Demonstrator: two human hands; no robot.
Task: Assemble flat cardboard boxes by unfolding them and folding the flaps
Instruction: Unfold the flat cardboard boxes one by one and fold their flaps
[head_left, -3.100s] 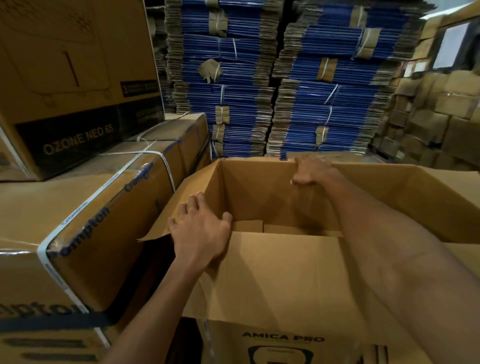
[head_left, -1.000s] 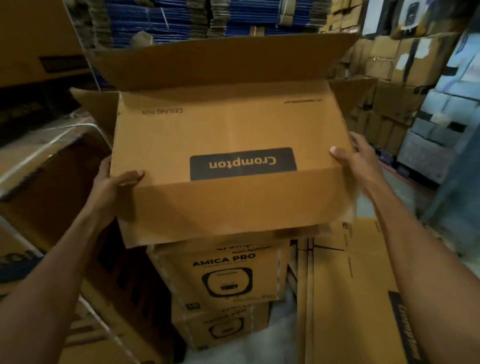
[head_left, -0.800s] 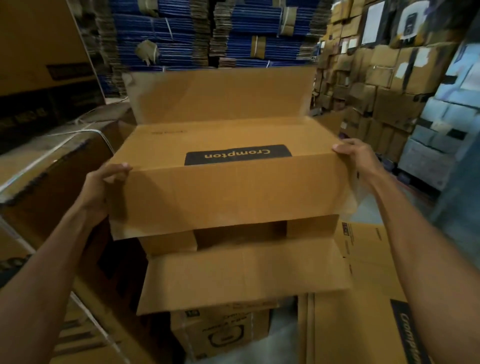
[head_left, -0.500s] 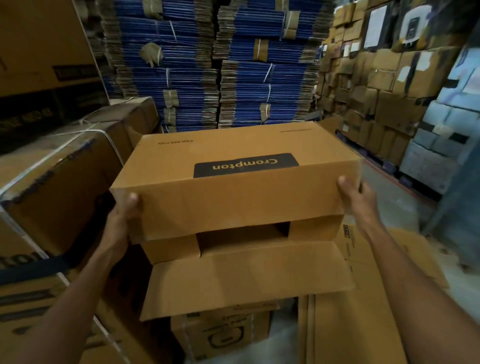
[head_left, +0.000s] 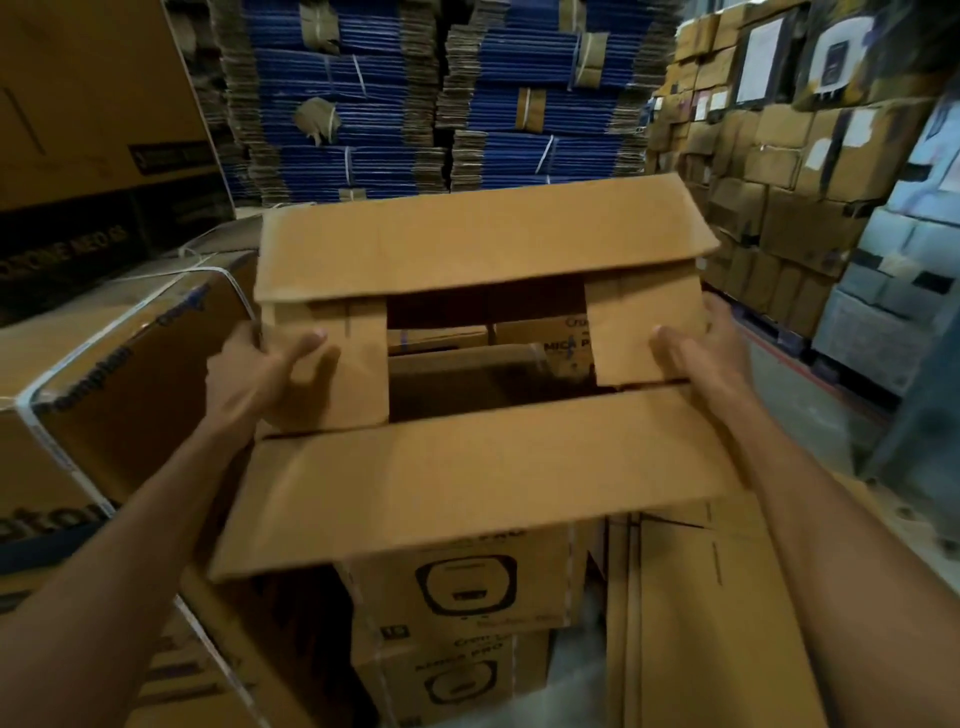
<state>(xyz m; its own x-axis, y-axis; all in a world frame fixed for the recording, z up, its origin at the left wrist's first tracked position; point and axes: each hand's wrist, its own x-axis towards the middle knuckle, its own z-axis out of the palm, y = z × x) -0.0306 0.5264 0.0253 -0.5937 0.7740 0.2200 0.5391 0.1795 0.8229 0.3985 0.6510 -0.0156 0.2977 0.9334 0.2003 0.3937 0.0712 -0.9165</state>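
Closest to the camera is the near long flap (head_left: 467, 483) of the cardboard box (head_left: 452, 384). It's flopped out towards the person and hangs over the stacked AMICA PRO cartons (head_left: 467, 582), with flat cardboard sheets (head_left: 701, 623) lying on the floor to the right.

Just past that flap, the left hand (head_left: 260, 379) and right hand (head_left: 696, 358) grip the two ends of the box. Each thumb presses on a folded-in flap, the left short flap (head_left: 343, 384) and the right short flap (head_left: 639, 332), and there's a wide gap between the two. I think the other fingers wrap round the outside of the ends, but they're mostly hidden. So the box sits squarely between the hands, with the open face tipped towards the person.

Beyond that, the far long flap (head_left: 478, 239) leans in over the opening. A strapped carton (head_left: 130, 364) sits at the left, with blue bundles of flattened cartons (head_left: 363, 104) at the far back.

What could go wrong, imo:
- **Short flaps:** they're only held down by thumbs, so if a hand lets go to grab a long flap, that one will probably spring back up.
- **Trapped thumb:** a long flap folded down too early would catch a thumb under it.
- **Support:** I can't tell if the box rests on the stack or is just held up. Gripped only at the ends, it could skew out of square or slip.
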